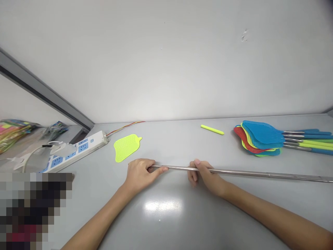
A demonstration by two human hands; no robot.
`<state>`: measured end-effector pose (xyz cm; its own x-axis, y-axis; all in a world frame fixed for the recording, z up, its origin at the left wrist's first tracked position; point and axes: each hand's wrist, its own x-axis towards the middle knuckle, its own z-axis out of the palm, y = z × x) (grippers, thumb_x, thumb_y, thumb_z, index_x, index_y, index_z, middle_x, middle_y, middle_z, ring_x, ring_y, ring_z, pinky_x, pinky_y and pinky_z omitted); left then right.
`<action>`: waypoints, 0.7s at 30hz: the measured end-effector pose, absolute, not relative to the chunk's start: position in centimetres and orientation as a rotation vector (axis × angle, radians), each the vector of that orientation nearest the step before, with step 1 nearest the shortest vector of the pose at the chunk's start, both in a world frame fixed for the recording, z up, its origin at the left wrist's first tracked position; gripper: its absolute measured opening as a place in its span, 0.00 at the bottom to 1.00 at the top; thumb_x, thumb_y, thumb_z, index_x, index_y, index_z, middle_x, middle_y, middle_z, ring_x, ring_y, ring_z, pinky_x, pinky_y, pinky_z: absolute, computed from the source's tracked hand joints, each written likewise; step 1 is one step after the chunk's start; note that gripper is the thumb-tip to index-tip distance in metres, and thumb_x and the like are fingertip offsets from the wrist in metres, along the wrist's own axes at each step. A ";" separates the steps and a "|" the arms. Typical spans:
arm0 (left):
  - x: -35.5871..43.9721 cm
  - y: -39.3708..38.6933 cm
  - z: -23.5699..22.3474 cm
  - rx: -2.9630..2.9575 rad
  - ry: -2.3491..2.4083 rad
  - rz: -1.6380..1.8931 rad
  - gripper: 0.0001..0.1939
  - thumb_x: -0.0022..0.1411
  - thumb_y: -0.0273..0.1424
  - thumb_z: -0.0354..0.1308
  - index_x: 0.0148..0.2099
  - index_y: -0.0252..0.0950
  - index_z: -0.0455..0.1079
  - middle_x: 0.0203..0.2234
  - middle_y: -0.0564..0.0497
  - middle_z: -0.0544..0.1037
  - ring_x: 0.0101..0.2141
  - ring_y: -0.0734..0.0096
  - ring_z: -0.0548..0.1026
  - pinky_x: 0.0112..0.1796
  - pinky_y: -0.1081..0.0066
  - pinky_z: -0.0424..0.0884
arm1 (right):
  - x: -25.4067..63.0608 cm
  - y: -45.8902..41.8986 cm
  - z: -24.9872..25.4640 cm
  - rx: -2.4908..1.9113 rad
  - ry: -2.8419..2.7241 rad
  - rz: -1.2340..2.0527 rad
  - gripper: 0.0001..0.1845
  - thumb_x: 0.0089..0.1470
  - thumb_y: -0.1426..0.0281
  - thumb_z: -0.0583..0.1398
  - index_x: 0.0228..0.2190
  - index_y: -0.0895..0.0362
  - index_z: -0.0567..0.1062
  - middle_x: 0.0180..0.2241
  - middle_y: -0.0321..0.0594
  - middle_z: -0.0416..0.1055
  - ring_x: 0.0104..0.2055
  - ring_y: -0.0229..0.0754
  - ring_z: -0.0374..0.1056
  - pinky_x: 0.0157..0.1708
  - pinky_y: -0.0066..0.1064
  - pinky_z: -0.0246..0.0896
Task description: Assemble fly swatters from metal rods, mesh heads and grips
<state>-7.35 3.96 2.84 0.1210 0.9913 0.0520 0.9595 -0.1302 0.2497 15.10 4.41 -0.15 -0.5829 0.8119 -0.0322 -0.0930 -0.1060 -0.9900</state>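
Observation:
A long, thin metal telescopic rod (241, 172) lies level across my view, running off past the right edge. My left hand (142, 173) pinches its thin left end between thumb and fingers. Farther right along the rod, my right hand (204, 175) grips it with the thumb on top. Behind my left hand lies a yellow-green perforated fly swatter head (127, 147) with a short neck, apart from the rod. A yellow-green handle tube (212, 130) rests on the table beyond my right hand.
At the right, a pile of fly swatters (262, 135) in blue, red and yellow has its handles pointing right. A white power strip (80, 149) with plugs stands at the left. Bagged items (15, 132) sit behind a metal frame bar (47, 90). A wall backs the grey table (166, 229).

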 end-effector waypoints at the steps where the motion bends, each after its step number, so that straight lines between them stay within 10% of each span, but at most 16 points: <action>1: -7.3 3.9 2.8 2.238 1.954 0.308 0.29 0.50 0.52 0.49 0.15 0.35 0.42 0.10 0.58 0.50 0.15 0.78 0.51 0.20 0.74 0.44 | 15.1 4.4 -0.2 -0.812 -1.516 1.761 0.26 0.58 0.56 0.40 0.16 0.56 0.58 0.15 0.34 0.60 0.20 0.35 0.56 0.25 0.28 0.53; 21: -7.1 3.5 2.3 2.338 1.809 0.281 0.25 0.57 0.47 0.44 0.15 0.35 0.48 0.11 0.57 0.55 0.15 0.77 0.54 0.20 0.74 0.44 | 15.0 4.4 -0.4 -0.810 -1.522 1.762 0.27 0.58 0.55 0.39 0.15 0.56 0.57 0.15 0.34 0.59 0.20 0.35 0.57 0.25 0.30 0.55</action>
